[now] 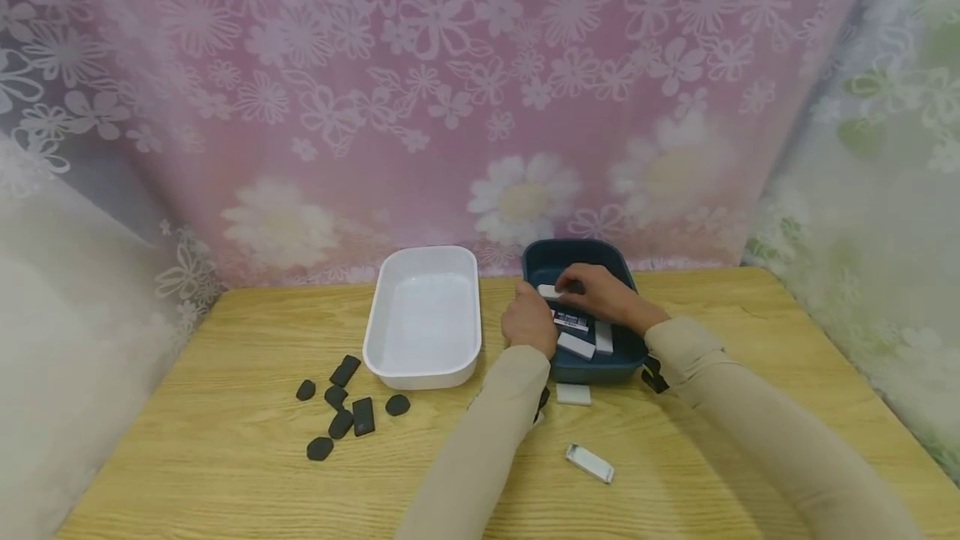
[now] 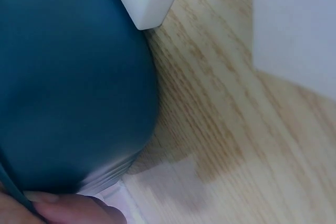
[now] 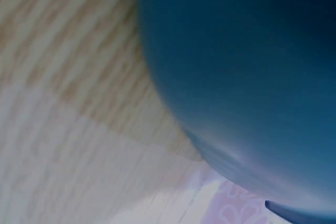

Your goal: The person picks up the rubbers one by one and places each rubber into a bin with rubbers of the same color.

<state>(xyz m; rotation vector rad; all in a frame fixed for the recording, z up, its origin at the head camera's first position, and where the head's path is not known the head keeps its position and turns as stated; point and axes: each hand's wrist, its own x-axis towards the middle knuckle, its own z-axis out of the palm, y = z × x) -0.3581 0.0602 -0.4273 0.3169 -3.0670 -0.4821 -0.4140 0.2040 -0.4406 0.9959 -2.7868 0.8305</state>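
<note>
Sorting erasers: white ones go into the blue tub

Nearest, two white erasers lie loose on the counter (image 1: 225, 340), one (image 1: 589, 462) wrapped, one (image 1: 573, 393) just before the blue tub (image 1: 540, 261). Over it, the right hand (image 1: 600, 294) pinches a white eraser (image 1: 549, 291); the left hand (image 1: 528, 322) curls on the tub's near rim (steadying it, I judge). Next likely calls for letting go, then reaching back. Black erasers (image 1: 352, 415) lie beside the white tub (image 1: 423, 319).
</note>
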